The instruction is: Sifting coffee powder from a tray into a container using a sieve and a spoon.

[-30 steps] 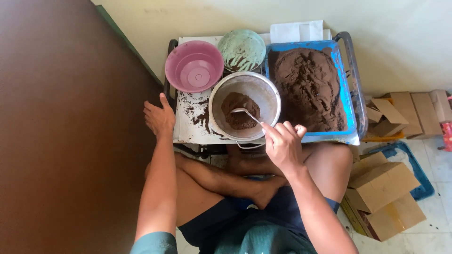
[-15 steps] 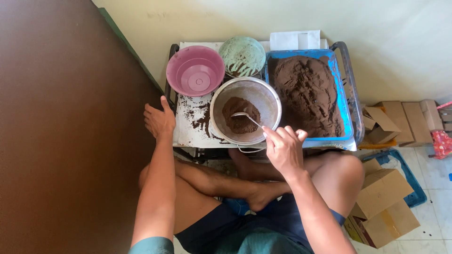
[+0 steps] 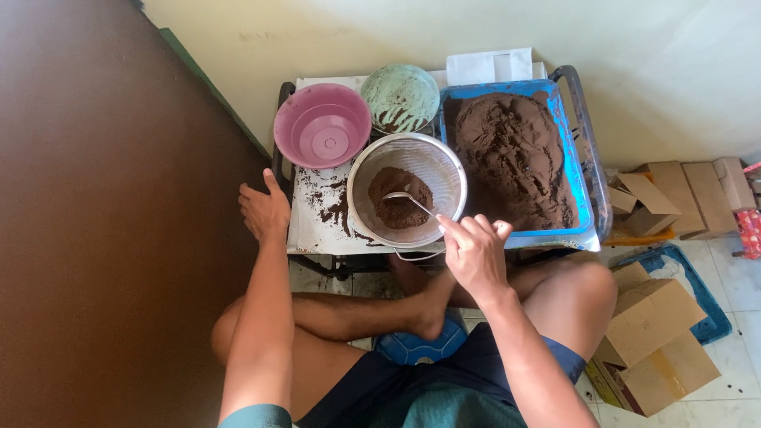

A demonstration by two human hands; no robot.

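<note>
Two bowls: pink (image 3: 322, 127), green (image 3: 400, 97); one sieve (image 3: 407, 190); one spoon (image 3: 408, 199); one blue tray (image 3: 575, 170).

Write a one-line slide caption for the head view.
Right hand stirs brown powder in a sieve with a spoon.

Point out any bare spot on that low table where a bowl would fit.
Only the white sheet between the pink bowl, the sieve and the left hand, though it has powder spilled on it. Elsewhere the green bowl and blue tray crowd it.
</note>
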